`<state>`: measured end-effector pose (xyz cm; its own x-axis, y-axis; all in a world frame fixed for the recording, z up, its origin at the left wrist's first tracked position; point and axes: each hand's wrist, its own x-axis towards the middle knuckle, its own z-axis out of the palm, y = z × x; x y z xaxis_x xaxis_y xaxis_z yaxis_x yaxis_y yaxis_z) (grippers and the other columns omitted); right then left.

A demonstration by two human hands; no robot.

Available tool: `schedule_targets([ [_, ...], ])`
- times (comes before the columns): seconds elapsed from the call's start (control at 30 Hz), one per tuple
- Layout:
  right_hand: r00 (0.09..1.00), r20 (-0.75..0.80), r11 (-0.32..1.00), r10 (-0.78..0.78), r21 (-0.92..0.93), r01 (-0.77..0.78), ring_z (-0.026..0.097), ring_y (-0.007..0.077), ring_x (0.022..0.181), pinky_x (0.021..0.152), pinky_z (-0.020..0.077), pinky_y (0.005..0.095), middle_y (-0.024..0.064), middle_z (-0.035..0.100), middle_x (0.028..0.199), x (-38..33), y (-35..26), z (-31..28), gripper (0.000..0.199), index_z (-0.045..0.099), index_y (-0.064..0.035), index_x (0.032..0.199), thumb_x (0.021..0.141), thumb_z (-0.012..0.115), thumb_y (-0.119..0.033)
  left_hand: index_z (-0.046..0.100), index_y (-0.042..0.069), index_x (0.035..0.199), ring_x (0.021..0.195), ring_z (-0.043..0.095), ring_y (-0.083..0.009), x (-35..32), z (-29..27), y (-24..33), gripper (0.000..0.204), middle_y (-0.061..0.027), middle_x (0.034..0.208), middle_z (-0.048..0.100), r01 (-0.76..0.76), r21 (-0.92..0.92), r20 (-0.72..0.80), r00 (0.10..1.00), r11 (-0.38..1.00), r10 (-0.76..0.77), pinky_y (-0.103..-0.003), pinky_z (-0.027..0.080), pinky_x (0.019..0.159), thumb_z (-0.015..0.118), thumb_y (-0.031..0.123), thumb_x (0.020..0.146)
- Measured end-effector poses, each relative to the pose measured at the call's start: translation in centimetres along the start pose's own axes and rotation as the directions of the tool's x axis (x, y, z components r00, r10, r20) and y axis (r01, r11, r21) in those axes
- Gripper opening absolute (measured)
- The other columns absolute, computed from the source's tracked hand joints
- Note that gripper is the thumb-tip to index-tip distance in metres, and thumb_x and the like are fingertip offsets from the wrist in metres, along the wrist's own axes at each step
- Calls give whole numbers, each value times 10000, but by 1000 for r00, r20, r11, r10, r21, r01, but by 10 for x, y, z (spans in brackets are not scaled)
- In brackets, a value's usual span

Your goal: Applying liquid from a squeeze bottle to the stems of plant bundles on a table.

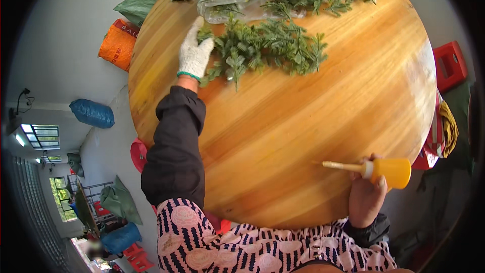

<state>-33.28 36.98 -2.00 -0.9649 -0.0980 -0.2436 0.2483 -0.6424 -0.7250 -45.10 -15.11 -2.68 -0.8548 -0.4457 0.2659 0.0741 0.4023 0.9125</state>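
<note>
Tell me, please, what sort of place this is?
Probably a small craft workshop. A gloved left hand reaches into green artificial-looking sprigs on a round wooden table; the right hand holds a yellow nozzle bottle. Filled sacks lie on the concrete floor.

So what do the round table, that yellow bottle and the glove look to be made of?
Round table: likely varnished wood, with grain streaks and a glossy sheen. Yellow bottle: probably smooth plastic, uniform colour. Glove on the left hand: seemingly white knitted fabric, green cuff.

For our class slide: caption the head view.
Gloved left hand reaches into green sprigs on round wooden table; right hand holds yellow bottle.
</note>
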Motion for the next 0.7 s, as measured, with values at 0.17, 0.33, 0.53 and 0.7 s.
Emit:
schedule_targets([
  [0.17,997,71,997,-21,72,16,568,225,1119,849,483,380,84,595,1250,6,1,-2,477,549,-33,1347,954,689,-263,468,45,1528,1186,592,-145,-78,80,89,651,-77,1468,548,121,-263,36,993,957,-116,-275,486,1013,653,-54,912],
  [0.33,992,120,991,-44,128,29,591,210,1079,857,483,385,74,627,1187,4,2,-2,374,586,-30,1293,971,673,-198,603,18,1406,1133,624,-129,-102,86,117,481,-64,1306,660,33,-93,-4,999,995,-34,-280,520,964,668,0,930],
  [0.53,991,114,984,-64,176,43,618,187,1013,808,505,371,51,655,1126,9,2,-2,233,618,-49,1188,983,665,-150,748,38,1129,791,710,-133,-124,75,150,243,-82,1008,757,305,-497,-12,934,812,-358,-292,560,607,741,208,956],
  [0.7,973,211,981,-94,188,54,612,176,928,810,503,349,65,673,1043,11,1,2,186,648,-37,1119,988,666,-166,563,-61,1392,1095,661,-226,-158,69,113,598,-165,1248,669,88,44,3,996,995,-88,-315,538,924,762,275,939],
])
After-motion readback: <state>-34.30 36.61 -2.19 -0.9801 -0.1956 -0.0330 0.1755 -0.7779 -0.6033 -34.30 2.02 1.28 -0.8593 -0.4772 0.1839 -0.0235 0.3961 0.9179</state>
